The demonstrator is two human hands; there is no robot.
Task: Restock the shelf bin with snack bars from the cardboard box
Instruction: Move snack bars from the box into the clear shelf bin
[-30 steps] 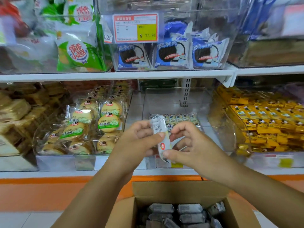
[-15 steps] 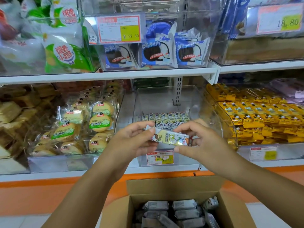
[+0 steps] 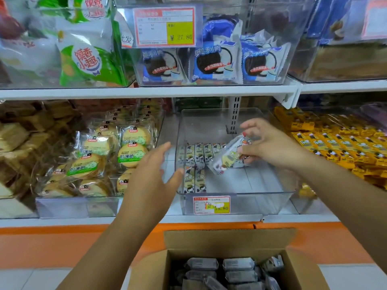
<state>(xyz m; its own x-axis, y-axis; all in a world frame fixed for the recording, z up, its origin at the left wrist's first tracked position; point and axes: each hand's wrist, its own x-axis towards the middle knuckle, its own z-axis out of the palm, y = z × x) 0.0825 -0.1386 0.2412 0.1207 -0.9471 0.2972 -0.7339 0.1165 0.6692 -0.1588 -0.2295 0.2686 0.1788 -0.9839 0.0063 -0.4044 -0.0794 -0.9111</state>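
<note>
A clear plastic shelf bin point(image 3: 240, 203) stands on the lower shelf, with several snack bars point(image 3: 199, 155) lined up at its left side. My right hand point(image 3: 270, 143) reaches over the bin and pinches one tilted, yellow-and-white wrapped snack bar point(image 3: 227, 156) above the bin floor. To the left of the bin's front corner, my left hand point(image 3: 152, 174) hovers with straight fingers and holds nothing. The open cardboard box point(image 3: 230, 239) sits below the shelf at the bottom of the view, with several grey-wrapped bars point(image 3: 230, 268) inside.
A bin of round cakes in clear wrappers point(image 3: 109, 158) stands to the left, and a bin of yellow packets point(image 3: 335, 143) to the right. Above, blue cookie packs point(image 3: 215, 61) fill a clear bin behind a price tag point(image 3: 165, 27). An orange band point(image 3: 52, 245) runs below the shelf.
My left hand let go of the bar and drew back to the left. My right hand carried the bar forward and down into the bin, tilting it.
</note>
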